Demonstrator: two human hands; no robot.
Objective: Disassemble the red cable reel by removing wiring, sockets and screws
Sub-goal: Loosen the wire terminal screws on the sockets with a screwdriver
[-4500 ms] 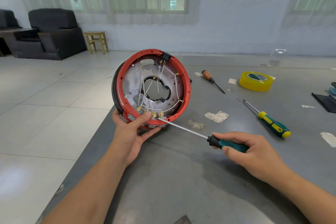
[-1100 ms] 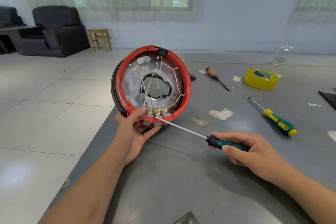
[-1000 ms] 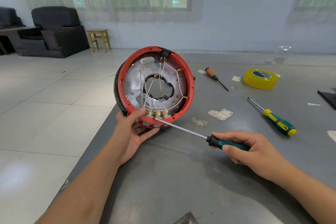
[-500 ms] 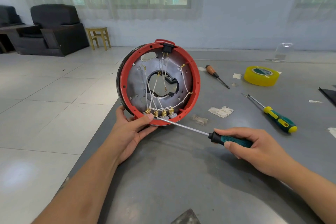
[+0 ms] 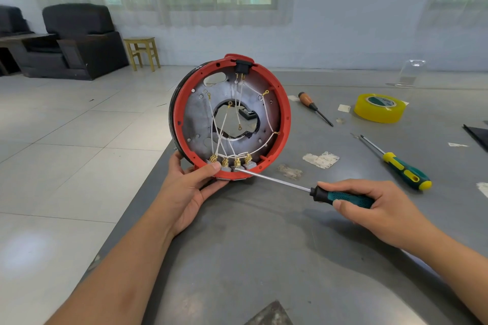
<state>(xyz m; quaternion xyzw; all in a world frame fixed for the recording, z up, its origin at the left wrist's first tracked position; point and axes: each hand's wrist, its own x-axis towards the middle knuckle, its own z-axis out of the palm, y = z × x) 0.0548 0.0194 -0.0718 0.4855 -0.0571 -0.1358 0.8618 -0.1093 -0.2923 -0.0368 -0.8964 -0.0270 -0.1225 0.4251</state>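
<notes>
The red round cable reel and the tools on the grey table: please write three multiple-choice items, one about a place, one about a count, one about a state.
1. Where does the yellow roll of tape lie?
A. on the floor
B. on the grey table, to the right of the red round cable reel
C. inside the reel

2. How many screwdrivers lie unheld on the table?
A. none
B. two
C. four

3. How does the reel stand?
A. flat, open side down
B. hanging from a hook
C. on edge, steadied by the left hand

Answers: B, the roll rests on the tabletop. B, a wooden-handled screwdriver and a green-and-yellow screwdriver lie free; the right hand holds a third, the green-handled screwdriver. C, its wired inside faces the camera.
</notes>
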